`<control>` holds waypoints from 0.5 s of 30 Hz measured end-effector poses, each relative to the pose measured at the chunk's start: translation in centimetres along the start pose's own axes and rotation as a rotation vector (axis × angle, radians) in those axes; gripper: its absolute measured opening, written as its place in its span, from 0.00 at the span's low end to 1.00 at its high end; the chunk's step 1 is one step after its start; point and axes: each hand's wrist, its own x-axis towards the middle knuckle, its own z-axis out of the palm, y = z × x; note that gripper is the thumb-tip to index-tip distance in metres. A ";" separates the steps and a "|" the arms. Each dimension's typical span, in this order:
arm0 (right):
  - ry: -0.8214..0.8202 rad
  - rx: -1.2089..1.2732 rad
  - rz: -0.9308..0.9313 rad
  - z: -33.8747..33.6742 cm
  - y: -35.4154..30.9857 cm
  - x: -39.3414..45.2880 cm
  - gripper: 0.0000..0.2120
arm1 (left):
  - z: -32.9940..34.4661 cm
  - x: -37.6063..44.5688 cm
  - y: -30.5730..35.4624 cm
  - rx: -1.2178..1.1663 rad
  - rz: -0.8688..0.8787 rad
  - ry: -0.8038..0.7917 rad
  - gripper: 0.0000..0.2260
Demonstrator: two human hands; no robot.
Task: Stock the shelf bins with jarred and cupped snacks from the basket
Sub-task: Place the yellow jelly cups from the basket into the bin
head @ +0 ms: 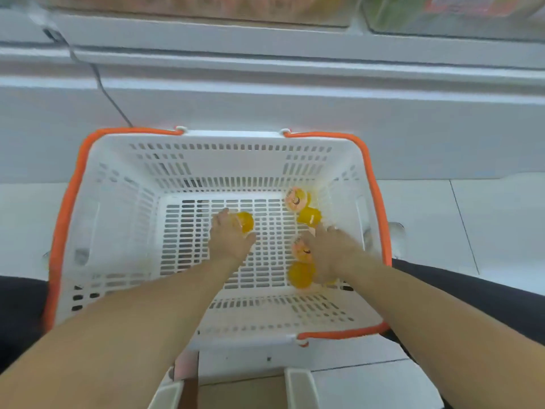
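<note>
A white slatted basket [118, 219] with orange handles stands on the floor below me. Several yellow jelly cups lie on its bottom. My left hand [231, 236] is deep in the basket, its fingers curled round one yellow cup [246, 221]. My right hand [331, 252] reaches down on the right side and lies over a cup with a pink lid [300, 249]; how it holds that cup is hidden. Another yellow cup [300, 275] lies just below that hand. Two more cups, one lid-up [295, 198] and one on its side [309, 215], sit at the far right corner.
A white shelf unit [295, 69] runs across the top, with clear bins of coloured goods [442, 13] at the upper edge. A dark cable [103, 87] hangs down behind the basket. White floor tiles lie to the right. My dark-clothed knees flank the basket.
</note>
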 end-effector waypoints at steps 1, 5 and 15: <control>-0.025 -0.084 0.007 0.1 0.1 -0.1 0.42 | 0.5 0.4 -0.1 -0.123 -0.049 0.033 0.38; -0.034 -0.283 -0.033 1.9 -0.1 0.8 0.42 | 1.2 1.1 -0.8 -0.192 -0.071 0.044 0.17; -0.182 0.313 0.076 -2.8 -0.2 0.6 0.31 | -1.9 0.7 -1.3 -0.333 0.021 0.006 0.05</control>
